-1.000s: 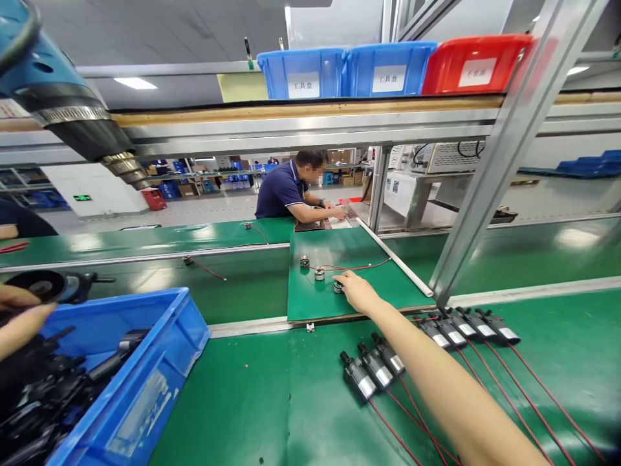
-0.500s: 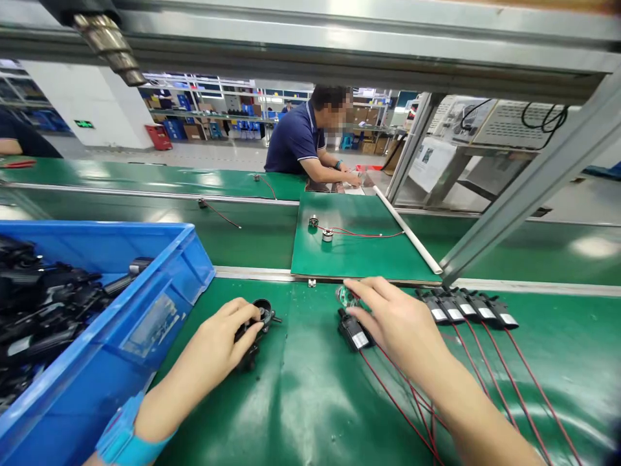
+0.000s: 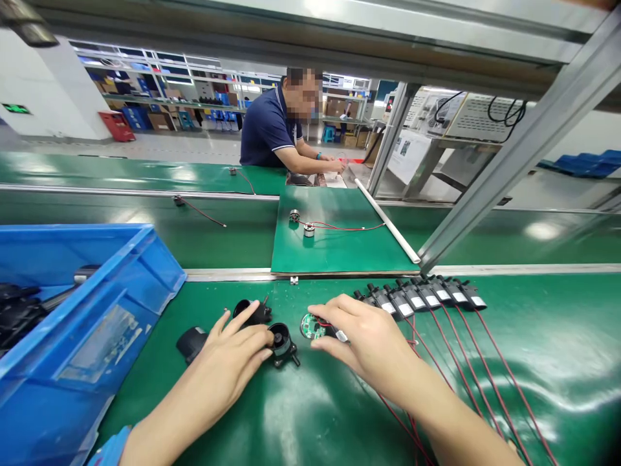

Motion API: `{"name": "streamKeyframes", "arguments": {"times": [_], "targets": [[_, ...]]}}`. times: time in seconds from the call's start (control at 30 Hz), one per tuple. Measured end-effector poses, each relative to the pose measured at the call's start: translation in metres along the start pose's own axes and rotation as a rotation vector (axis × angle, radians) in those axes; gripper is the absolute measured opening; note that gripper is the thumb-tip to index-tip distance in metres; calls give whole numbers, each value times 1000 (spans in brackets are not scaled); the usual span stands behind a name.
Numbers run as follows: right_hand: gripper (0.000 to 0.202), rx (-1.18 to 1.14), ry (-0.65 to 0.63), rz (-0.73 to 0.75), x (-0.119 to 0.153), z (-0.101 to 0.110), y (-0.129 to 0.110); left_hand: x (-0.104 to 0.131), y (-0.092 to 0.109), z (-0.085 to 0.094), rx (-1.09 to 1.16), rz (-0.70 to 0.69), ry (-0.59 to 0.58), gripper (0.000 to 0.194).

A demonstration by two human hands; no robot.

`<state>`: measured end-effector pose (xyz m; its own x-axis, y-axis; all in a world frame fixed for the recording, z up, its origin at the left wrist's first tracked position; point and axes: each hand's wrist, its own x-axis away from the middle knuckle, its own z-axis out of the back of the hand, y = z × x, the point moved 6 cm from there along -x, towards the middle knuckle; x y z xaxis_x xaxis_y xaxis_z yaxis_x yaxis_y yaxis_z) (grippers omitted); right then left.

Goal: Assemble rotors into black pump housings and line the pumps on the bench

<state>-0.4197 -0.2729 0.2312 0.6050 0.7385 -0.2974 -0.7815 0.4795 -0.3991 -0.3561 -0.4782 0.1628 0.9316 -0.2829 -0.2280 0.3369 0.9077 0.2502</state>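
My left hand (image 3: 230,362) has its thumb and fingers closed at the left rim of a black plastic pump housing (image 3: 283,346), its round opening facing up. One of its fingers reaches over a second black housing (image 3: 262,313) just behind. A third black part (image 3: 191,342) lies left of that hand, partly covered by it. To the right, my right hand (image 3: 361,330) pinches a small round motor part with a green circuit board (image 3: 309,325) by its edges. The board faces me, just apart from the nearest housing. Red wires run back beneath the right hand.
A row of black pumps (image 3: 417,299) with white labels and red leads (image 3: 507,372) lies at right. At left stands a blue bin (image 3: 160,259) of black parts. Two small motors (image 3: 309,230) sit on the green board (image 3: 339,255) ahead. A co-worker (image 3: 266,129) works across the line.
My view has turned right. My right hand has brought the green-board part leftward, near the housing. Several black housings now lie around my left hand, and the pump row at right is longer.
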Motion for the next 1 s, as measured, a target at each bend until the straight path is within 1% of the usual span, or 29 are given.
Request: {"name": "streamKeyframes", "arguments": {"times": [0.03, 0.1, 0.2, 0.27, 0.33, 0.4, 0.5, 0.57, 0.67, 0.73, 0.87, 0.93, 1.0], "targets": [[38, -14, -5, 0, 0, -1, 0, -1, 4, -3, -4, -4, 9, 17], [40, -39, -13, -3, -1, -2, -1, -3, 13, -9, 12, -29, 73, 15], [43, -75, -30, -14, -3, -5, 1, -1, 26, -16, 167, -70, 179, 20], [43, -94, -43, -19, -4, -8, 0, 0, 28, -21, 299, -4, 215, 26], [44, -110, -58, -18, -4, -13, -1, 1, 27, -25, 396, 106, 218, 41], [43, -134, -84, -8, -4, -19, -5, 1, 28, -29, 471, 163, 187, 51], [40, -152, -106, -2, -4, -27, -8, 1, 29, -32, 578, 192, 165, 57], [40, -140, -93, 8, -4, -29, -9, 2, 27, -34, 627, 230, 179, 62], [42, -113, -77, 59, -2, -32, -11, 6, 24, -38, 643, 277, 201, 66], [43, -93, -65, 79, -2, -35, -11, 9, 23, -41, 636, 287, 204, 66], [44, -68, -18, 54, -2, -37, -8, 13, 22, -43, 640, 269, 225, 63], [44, -35, -50, 58, -2, -41, -10, 13, 23, -42, 642, 241, 229, 62], [43, 9, -115, 74, -2, -46, -12, 14, 24, -42, 627, 206, 232, 63]]}}
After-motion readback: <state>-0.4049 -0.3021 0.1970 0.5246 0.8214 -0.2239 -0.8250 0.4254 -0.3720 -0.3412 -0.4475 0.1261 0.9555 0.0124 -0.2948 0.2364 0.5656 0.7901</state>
